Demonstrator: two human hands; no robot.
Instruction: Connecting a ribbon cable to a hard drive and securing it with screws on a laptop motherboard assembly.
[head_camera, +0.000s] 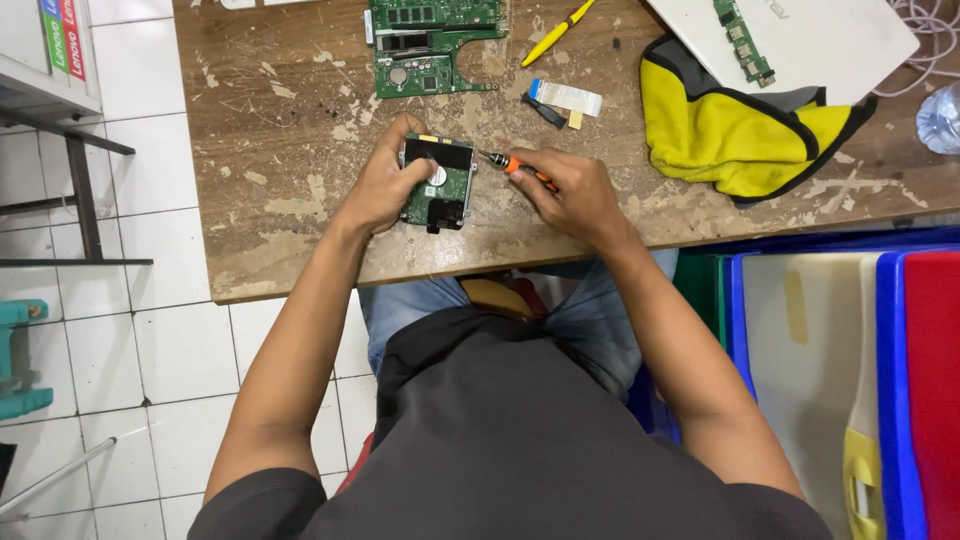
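Fingers of my left hand (385, 185) are curled around the left edge of a hard drive (438, 185), holding it flat on the worn wooden table (290, 110) with its green circuit side up; a black rectangular patch covers its far end and a small round white sticker sits near the middle; my right hand (575, 195) is closed narrowly around an orange-handled screwdriver (515, 168), whose dark tip touches the drive's upper right corner; the drive lies near the table's front edge, just ahead of my lap

Beyond the drive, a green motherboard (430, 45) lies at the far edge of the table; to its right rests a yellow pen (556, 32), tilted; below that a flat white ribbon cable with a blue end (565, 96) lies beside a small black piece (545, 110); further right a yellow cloth with dark trim (730, 125) is bunched up, touching a white laptop cover (800, 40) that carries a narrow green board (742, 40); a clear plastic bottle (940, 118) shows at the right edge; at the top left corner, a stack of boxes with blue, green and red label strips (60, 35) sits on a shelf; to my right stand blue-framed panels, white and red (850, 370)
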